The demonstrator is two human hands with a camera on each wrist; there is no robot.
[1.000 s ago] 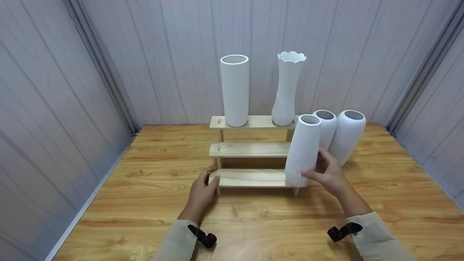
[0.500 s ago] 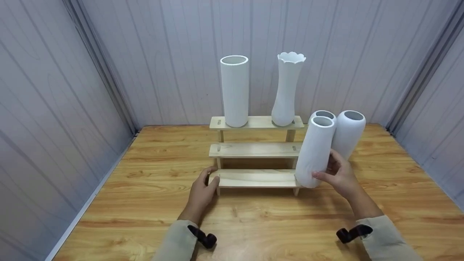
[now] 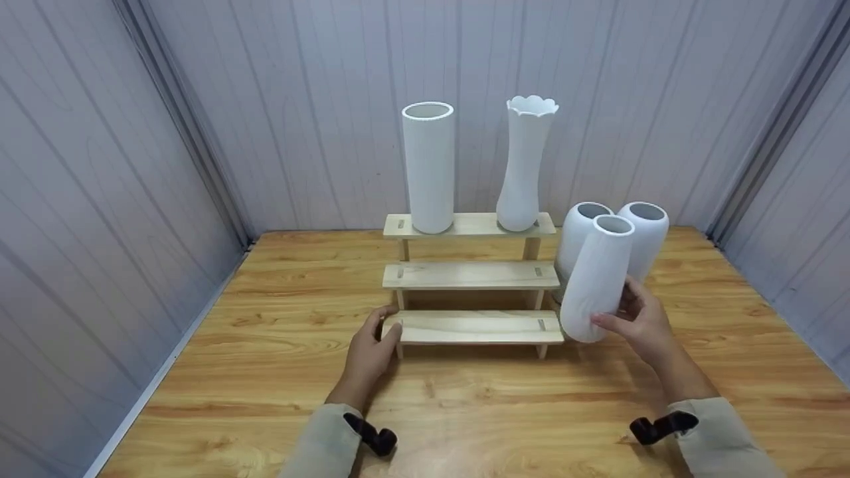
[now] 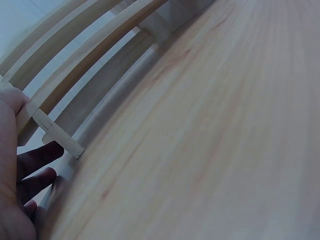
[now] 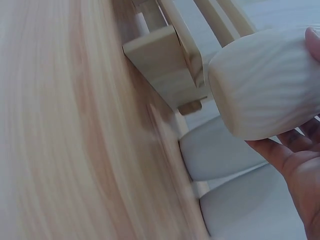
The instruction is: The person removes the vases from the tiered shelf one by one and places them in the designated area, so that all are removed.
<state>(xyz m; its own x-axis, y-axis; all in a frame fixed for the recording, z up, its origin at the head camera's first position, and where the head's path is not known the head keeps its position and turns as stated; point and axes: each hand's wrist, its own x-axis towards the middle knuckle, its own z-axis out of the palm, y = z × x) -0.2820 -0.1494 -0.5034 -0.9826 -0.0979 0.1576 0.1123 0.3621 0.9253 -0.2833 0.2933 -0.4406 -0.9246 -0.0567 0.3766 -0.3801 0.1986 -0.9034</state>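
My right hand [image 3: 641, 325] grips a white ribbed vase [image 3: 597, 285] around its lower body, thumb in front and fingers behind. The vase leans a little to the right, beyond the right end of the bottom shelf. In the right wrist view its base [image 5: 225, 102] is lifted off the table. At the left end of a three-tier wooden display stand [image 3: 471, 326], my left hand [image 3: 372, 342] holds the bottom shelf. The left wrist view has the thumb [image 4: 14, 97] on the board and the fingers lower, by the leg [image 4: 60, 134].
On the top tier stand a tall cylindrical vase [image 3: 429, 172] and a scalloped-rim vase [image 3: 521, 172]. Two rounded white vases, one at left [image 3: 574, 242] and one at right [image 3: 647, 232], stand on the wooden table [image 3: 279, 372] right of the stand. Panel walls [image 3: 319, 119] enclose the table.
My right hand has carried the ribbed vase to the right, from in front of the bottom shelf's right end to just past it. The left hand has stayed in place.
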